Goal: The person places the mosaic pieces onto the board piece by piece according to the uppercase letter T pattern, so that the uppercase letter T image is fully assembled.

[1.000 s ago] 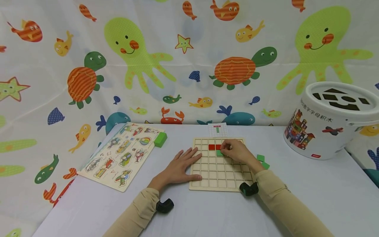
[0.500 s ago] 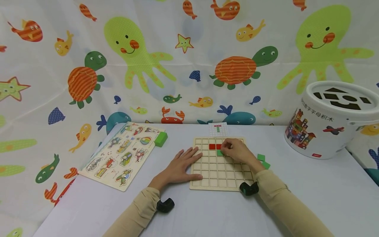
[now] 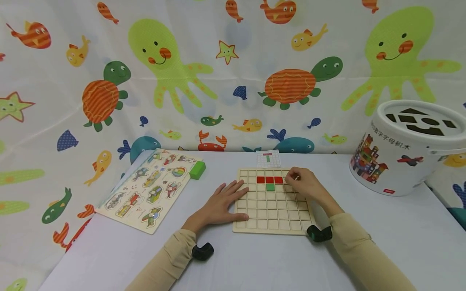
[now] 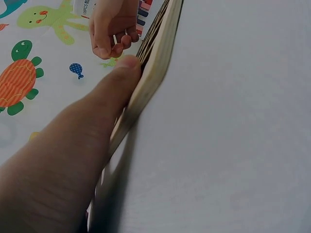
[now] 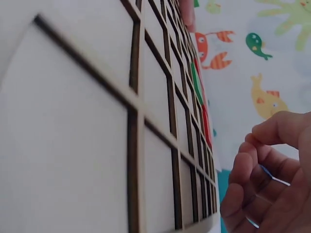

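In the head view, my left hand [image 3: 222,205] lies with spread fingers on the left edge of a wooden grid board [image 3: 262,227]. Its thumb [image 4: 114,85] rests along the board's side in the left wrist view. Three red square tiles [image 3: 269,180] fill neighbouring cells in a row near the top, with a green square tile [image 3: 270,187] below the middle one. My right hand [image 3: 306,184] hovers over the board's upper right, just right of the red row. Its fingers [image 5: 241,170] are loosely curled with nothing between them.
A small pattern card [image 3: 268,159] lies behind the board. At the left are a picture puzzle board [image 3: 136,184] and a green block [image 3: 198,170]. A white lidded bucket [image 3: 404,161] stands at the right. A patterned cloth [image 3: 233,72] hangs behind.
My right hand has moved right, off the red row, and the third red tile shows fully. Its arm now covers the loose green tiles at the right. My left hand has stayed put.
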Action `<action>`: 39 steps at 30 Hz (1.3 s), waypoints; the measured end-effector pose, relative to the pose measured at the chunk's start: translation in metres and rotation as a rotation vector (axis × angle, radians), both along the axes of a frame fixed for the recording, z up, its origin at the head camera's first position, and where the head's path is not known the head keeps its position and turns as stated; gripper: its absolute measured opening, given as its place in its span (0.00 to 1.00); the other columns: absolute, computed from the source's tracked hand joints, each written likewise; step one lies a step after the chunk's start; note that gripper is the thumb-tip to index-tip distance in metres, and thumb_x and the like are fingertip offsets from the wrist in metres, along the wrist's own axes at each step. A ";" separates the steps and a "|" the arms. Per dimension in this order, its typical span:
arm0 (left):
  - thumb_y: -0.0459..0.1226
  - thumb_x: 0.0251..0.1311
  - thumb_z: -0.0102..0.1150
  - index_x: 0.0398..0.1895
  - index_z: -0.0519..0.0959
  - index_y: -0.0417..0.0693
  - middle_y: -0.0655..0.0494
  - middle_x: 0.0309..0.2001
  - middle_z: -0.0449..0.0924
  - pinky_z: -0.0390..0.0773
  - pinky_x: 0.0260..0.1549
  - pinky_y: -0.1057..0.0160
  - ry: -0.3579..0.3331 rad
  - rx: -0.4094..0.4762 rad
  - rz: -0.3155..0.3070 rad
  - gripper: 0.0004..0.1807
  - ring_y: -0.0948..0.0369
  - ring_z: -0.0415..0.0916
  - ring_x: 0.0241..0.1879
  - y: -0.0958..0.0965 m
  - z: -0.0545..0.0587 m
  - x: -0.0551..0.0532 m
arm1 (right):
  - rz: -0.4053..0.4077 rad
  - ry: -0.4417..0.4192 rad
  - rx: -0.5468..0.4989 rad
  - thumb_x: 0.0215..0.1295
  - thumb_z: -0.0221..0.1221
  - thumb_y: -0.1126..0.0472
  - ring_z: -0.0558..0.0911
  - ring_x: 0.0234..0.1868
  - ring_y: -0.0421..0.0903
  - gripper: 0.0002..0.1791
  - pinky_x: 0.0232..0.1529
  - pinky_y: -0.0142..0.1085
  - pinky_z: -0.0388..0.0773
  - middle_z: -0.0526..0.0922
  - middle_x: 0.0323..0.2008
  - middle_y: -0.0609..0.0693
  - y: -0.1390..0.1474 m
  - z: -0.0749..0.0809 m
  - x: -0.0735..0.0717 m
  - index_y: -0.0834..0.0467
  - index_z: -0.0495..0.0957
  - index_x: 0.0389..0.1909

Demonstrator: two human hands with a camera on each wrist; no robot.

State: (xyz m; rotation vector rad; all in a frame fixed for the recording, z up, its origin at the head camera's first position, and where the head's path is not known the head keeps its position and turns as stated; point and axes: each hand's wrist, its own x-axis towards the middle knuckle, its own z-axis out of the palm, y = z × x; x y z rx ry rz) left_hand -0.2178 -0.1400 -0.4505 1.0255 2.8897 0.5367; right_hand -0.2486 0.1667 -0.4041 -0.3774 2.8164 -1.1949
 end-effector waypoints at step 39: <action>0.68 0.52 0.52 0.74 0.52 0.64 0.59 0.76 0.44 0.41 0.72 0.46 -0.009 -0.006 0.013 0.47 0.57 0.38 0.76 0.001 0.001 0.001 | 0.052 -0.063 0.166 0.59 0.63 0.59 0.69 0.33 0.45 0.13 0.29 0.33 0.67 0.73 0.33 0.51 0.093 -0.010 0.017 0.60 0.77 0.43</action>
